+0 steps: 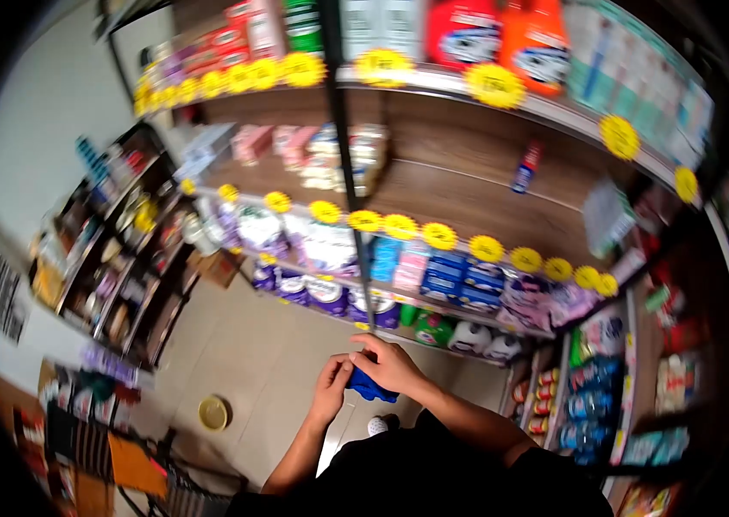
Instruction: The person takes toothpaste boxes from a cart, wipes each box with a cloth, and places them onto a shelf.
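Note:
A bunched blue cloth (370,384) hangs between my two hands, low in the middle of the view. My left hand (330,386) is closed on its left edge, with the fingertips close to the other hand. From the right, my right hand (388,364) grips the top of the cloth, its fingers bent over it. Both hands are in front of my body, above the tiled floor. Part of the cloth is hidden behind the fingers.
Shelves (459,185) with packages and yellow tags stand ahead; a dark post (344,129) crosses them. More racks stand left and right. A round yellowish bowl (214,414) sits on the floor, near a chair (192,487) at lower left.

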Tool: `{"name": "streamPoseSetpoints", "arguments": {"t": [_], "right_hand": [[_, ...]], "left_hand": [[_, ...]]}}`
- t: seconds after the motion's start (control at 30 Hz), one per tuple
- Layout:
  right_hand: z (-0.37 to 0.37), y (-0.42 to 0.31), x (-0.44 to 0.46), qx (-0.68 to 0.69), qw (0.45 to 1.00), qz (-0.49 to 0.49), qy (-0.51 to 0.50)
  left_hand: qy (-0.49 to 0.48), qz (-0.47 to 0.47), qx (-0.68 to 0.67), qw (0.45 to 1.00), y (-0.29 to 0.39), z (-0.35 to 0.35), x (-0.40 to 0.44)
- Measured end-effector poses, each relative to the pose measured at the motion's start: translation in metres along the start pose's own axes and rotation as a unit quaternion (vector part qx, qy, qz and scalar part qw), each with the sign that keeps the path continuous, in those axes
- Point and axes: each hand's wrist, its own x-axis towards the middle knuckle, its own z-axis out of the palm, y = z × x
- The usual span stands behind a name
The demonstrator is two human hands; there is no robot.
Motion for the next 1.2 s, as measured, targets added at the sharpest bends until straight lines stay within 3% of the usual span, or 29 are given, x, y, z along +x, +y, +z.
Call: {"name": "streamPoseSetpoints", "arguments": {"t": [0.13,0.37,0.43,0.53,0.63,0.73,0.8,0.83,0.97,1.0,1.07,1.2], "right_hand": [[-0.063,0.032,-0.034,0.053,0.987,0.046,0.142],[-0.169,0.072,-0.088,0.041,0.923,0.069,0.376],[-0.2,0.078,-0.1,0.041,0.913,0.077,0.399],[-0.253,0.101,-0.115,0.056,0.907,0.039,0.416],[-0.314,0.107,-0.135,0.06,0.951,0.021,0.302],[-0.407,0.088,-0.139,-0.115,0.915,0.038,0.384],[-0.481,0.093,-0.128,-0.137,0.869,-0.017,0.476],[-0.52,0.098,-0.12,-0.221,0.824,-0.055,0.519],[-0.623,0.082,-0.087,-0.366,0.762,0.031,0.534],[-0.634,0.081,-0.078,-0.365,0.763,0.033,0.533],[-0.647,0.082,-0.067,-0.401,0.767,0.13,0.483],[-0.664,0.099,-0.05,-0.427,0.755,0.166,0.468]], "left_hand": [[-0.162,0.027,0.008,0.986,-0.018,0.08,0.042],[-0.312,-0.01,0.017,0.95,-0.021,0.219,0.079],[-0.312,-0.079,-0.022,0.946,-0.021,0.259,0.082],[-0.297,-0.099,-0.043,0.949,-0.022,0.316,0.099],[-0.239,-0.062,-0.078,0.966,-0.036,0.363,0.12],[-0.186,-0.084,-0.141,0.969,-0.03,0.391,0.133],[-0.159,-0.065,-0.149,0.974,-0.02,0.402,0.136],[-0.15,-0.072,-0.158,0.973,-0.011,0.406,0.135],[-0.134,-0.069,-0.146,0.978,-0.015,0.409,0.147],[-0.135,-0.071,-0.148,0.977,-0.012,0.41,0.149],[-0.139,-0.077,-0.149,0.976,-0.013,0.411,0.154],[-0.154,-0.053,-0.107,0.981,-0.013,0.417,0.18]]}}
